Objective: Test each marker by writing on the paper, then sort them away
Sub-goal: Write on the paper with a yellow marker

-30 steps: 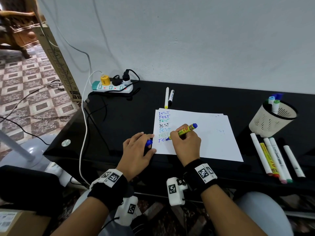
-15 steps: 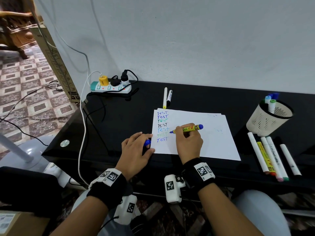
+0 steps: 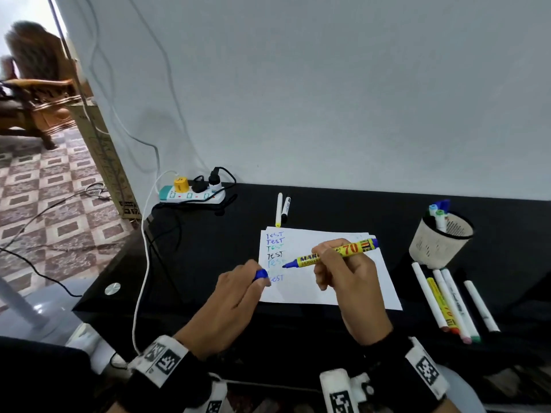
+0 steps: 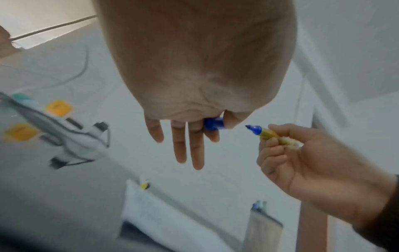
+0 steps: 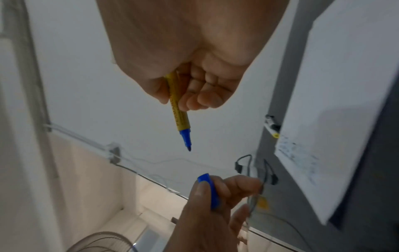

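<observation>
Mid-task, roughly halfway by the look of it. The paper point(image 3: 328, 272) on the black surface point(image 3: 208, 248) carries a column of "TEST" lines down its left edge, about six or seven in blue, green, black and pale ink, so that many markers look tested. The right hand point(image 3: 346, 269) is closed around the yellow-bodied blue marker point(image 3: 331, 253), uncapped, held nearly level with its tip lifted off the sheet and aimed left. The left hand point(image 3: 235, 296) pinches the blue cap point(image 3: 261, 274) between thumb and forefinger, the other fingers loose and straight; cap and tip are near but apart, roughly facing each other, so capping looks like the step in hand and this marker's test reads as done. Sorted so far: three or so markers stand in the white mesh cup point(image 3: 438, 242) at right. Two pens point(image 3: 281, 210) lie just past the top edge of the paper, which may be a reject pile, cannot tell. Left to do: five markers in a row point(image 3: 447, 302) lie beside the cup on the surface, apparently untested, each needing a written line and a place. The blue marker needs its cap and then sorting.
</observation>
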